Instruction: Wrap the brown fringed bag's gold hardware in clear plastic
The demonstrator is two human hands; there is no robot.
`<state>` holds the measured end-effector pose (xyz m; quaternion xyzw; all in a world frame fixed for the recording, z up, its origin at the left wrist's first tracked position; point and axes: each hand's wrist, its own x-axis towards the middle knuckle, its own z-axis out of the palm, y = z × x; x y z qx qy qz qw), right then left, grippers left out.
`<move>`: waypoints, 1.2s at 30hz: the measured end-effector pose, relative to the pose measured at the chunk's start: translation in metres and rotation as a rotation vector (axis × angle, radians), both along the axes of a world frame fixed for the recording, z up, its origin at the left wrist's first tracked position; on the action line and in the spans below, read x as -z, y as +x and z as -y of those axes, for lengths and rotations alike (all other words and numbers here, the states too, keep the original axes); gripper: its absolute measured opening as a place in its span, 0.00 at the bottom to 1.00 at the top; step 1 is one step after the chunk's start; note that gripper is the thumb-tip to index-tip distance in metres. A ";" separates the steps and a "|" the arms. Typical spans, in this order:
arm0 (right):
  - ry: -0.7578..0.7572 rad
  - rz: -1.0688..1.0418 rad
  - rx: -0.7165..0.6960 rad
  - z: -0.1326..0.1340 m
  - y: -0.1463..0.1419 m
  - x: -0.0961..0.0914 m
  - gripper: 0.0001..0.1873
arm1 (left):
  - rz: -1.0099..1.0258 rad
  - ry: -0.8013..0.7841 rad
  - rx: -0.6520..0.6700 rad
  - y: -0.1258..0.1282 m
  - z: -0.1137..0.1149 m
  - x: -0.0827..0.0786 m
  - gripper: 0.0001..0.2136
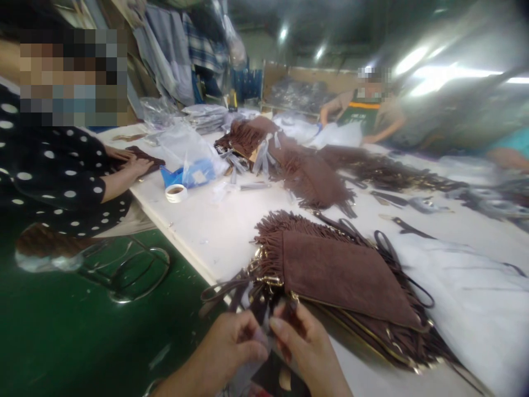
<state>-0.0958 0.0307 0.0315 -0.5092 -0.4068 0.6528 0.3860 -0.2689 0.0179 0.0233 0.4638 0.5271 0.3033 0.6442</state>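
At the table's near edge, my left hand (233, 344) is closed in a pinch, with whitish, see-through material by its fingertips. Close beside it, my right hand (308, 342) is also closed, its thumb and fingers pressed together near a dark brown strap end; what it grips is blurred. Just beyond both hands lies a stack of brown suede fringed pouches (343, 270), with gold zips and metal clasps. Looped brown wrist straps (227, 285) hang from the stack's left side over the table edge.
More brown fringed pouches (318, 182) lie farther up the white table (231, 223). A tape roll (176, 192) and a blue tape dispenser (194, 173) are near a co-worker's hands (138, 165) at left. White sheeting (463, 286) covers the right. A metal-framed stool (136, 275) stands below left.
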 end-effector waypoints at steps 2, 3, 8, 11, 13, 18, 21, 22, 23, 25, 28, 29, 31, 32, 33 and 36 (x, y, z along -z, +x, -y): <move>0.028 0.019 -0.018 -0.002 0.001 0.001 0.14 | 0.069 0.014 -0.014 0.001 0.000 0.004 0.06; 0.040 0.013 -0.018 -0.003 0.002 0.001 0.13 | 0.112 0.019 -0.016 0.002 0.001 0.007 0.07; 0.097 -0.046 -0.025 -0.003 0.002 0.009 0.14 | 0.313 -0.072 -0.046 0.009 -0.001 0.020 0.16; 0.072 -0.083 -0.034 0.000 0.005 0.015 0.15 | 0.313 -0.081 -0.053 0.017 -0.004 0.026 0.17; 0.059 -0.083 0.058 0.002 0.007 0.018 0.17 | 0.287 -0.061 -0.060 0.022 -0.006 0.030 0.16; 0.007 -0.118 0.320 -0.004 0.006 0.018 0.23 | 0.159 0.012 -0.092 0.023 -0.010 0.032 0.16; -0.040 -0.237 0.405 -0.008 -0.002 0.014 0.24 | 0.110 0.029 -0.106 0.023 -0.011 0.026 0.17; -0.047 -0.253 0.430 -0.009 -0.004 0.013 0.25 | 0.093 0.044 -0.116 0.024 -0.012 0.023 0.18; -0.055 -0.251 0.450 -0.010 -0.006 0.012 0.25 | 0.080 0.058 -0.130 0.025 -0.012 0.021 0.19; -0.072 -0.216 0.478 -0.010 -0.008 0.013 0.25 | 0.065 0.086 -0.170 0.028 -0.013 0.019 0.21; -0.095 -0.182 0.496 -0.008 -0.007 0.019 0.25 | 0.075 0.106 -0.240 0.038 -0.013 0.019 0.22; -0.096 -0.186 0.492 -0.007 -0.005 0.022 0.24 | 0.087 0.103 -0.254 0.041 -0.013 0.019 0.21; -0.088 -0.185 0.478 -0.007 -0.003 0.027 0.23 | 0.103 0.097 -0.271 0.047 -0.013 0.020 0.21; -0.085 -0.179 0.465 -0.006 -0.001 0.029 0.23 | 0.105 0.099 -0.276 0.050 -0.013 0.020 0.21; -0.081 -0.170 0.454 -0.006 0.000 0.031 0.22 | 0.101 0.105 -0.276 0.051 -0.013 0.020 0.21; -0.062 -0.113 0.438 -0.006 0.002 0.032 0.23 | 0.078 0.136 -0.282 0.052 -0.014 0.023 0.20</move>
